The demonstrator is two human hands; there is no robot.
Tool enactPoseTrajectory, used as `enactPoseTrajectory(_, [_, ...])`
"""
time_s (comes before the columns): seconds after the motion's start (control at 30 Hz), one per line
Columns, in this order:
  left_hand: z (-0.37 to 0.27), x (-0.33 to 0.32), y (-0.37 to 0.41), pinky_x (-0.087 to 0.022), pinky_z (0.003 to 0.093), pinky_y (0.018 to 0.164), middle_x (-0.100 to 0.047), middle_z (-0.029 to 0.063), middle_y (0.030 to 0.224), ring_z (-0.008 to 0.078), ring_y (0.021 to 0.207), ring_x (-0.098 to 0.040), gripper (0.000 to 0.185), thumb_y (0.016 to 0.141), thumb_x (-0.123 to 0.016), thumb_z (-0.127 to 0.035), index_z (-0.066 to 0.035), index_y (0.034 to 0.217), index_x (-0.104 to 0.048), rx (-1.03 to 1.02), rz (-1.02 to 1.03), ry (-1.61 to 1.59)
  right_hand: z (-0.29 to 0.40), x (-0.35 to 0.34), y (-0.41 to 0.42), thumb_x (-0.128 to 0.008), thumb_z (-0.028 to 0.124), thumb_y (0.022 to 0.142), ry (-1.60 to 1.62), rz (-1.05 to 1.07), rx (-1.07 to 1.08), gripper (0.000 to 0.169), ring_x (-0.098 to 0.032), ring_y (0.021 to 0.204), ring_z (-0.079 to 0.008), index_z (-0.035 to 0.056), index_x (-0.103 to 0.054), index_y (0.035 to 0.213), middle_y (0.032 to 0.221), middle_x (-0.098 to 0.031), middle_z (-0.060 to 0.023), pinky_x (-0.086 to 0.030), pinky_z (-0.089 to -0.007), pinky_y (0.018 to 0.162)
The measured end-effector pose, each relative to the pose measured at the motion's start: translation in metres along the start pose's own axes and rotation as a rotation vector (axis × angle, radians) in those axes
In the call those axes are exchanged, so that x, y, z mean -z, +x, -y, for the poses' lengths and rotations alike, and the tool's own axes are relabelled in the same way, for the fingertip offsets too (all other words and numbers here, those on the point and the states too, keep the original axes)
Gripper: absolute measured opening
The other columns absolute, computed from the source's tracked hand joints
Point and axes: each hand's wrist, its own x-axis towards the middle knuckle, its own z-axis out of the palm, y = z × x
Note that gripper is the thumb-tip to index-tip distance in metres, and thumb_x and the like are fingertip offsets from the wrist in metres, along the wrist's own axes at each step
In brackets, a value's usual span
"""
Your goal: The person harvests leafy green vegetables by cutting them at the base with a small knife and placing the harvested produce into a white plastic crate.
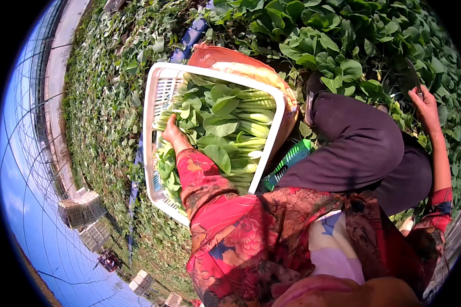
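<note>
A white plastic crate (215, 71) holds many bunches of leafy greens with pale green stems, like bok choy (253, 115). My left hand (174, 132) reaches into its left side, with its fingers on a small bunch of greens (161, 122); the palm side is hidden, so I cannot tell how firmly it holds. At the far right my right hand (424, 101) grips the handle of a knife with a curved dark blade (413, 76). The blade is beside the growing leaves, and the hand is apart from the crate.
An orange woven sack (230, 55) lies behind the crate. A green shoe or similar item (288, 163) is between crate and my leg. Leafy plants (338, 57) grow at the top and right. Stacked crates (82, 209) stand far off, near a distant person (109, 261). A blue hose-like strip (192, 36) runs along the ground.
</note>
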Motion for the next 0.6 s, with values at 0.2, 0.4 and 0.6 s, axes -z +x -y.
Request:
enactPoseTrajectory(0.2, [-0.026, 0.026, -0.002, -0.052, 0.0404, 0.075, -0.062, 0.0165, 0.097, 0.0293, 0.082, -0.062, 0.053, 0.067, -0.076, -0.023, 0.008, 0.105, -0.056, 0.199, 0.107, 0.335, -0.032, 0.048, 0.006, -0.063, 0.033, 0.083, -0.213, -0.137, 0.072, 0.030, -0.041, 0.049, -0.0052, 0.0063, -0.049, 0.080, 0.060, -0.043, 0.0041, -0.032, -0.0218, 0.042])
enactPoseTrajectory(0.4, [-0.093, -0.016, -0.038, -0.043, 0.0495, 0.091, -0.049, 0.0241, 0.121, 0.0397, 0.101, -0.055, 0.100, 0.061, -0.077, -0.054, 0.005, 0.132, -0.037, -0.875, -0.145, 1.137, -0.107, 0.069, 0.011, -0.059, 0.037, 0.083, -0.654, 0.004, -0.162, 0.042, -0.060, 0.067, -0.0273, -0.0028, -0.054, 0.094, 0.075, -0.059, -0.0146, -0.049, -0.0389, 0.062])
enactPoseTrajectory(0.6, [-0.105, -0.233, -0.293, -0.045, 0.0341, 0.093, -0.052, 0.0175, 0.126, 0.0227, 0.110, -0.055, 0.038, 0.090, -0.054, -0.006, 0.004, 0.126, -0.046, -0.754, 1.007, 0.371, -0.141, 0.011, 0.073, -0.052, 0.029, 0.087, -0.582, 0.148, 0.019, 0.033, -0.060, 0.089, -0.0361, -0.0011, -0.054, 0.099, 0.091, -0.061, -0.0203, -0.046, -0.0447, 0.078])
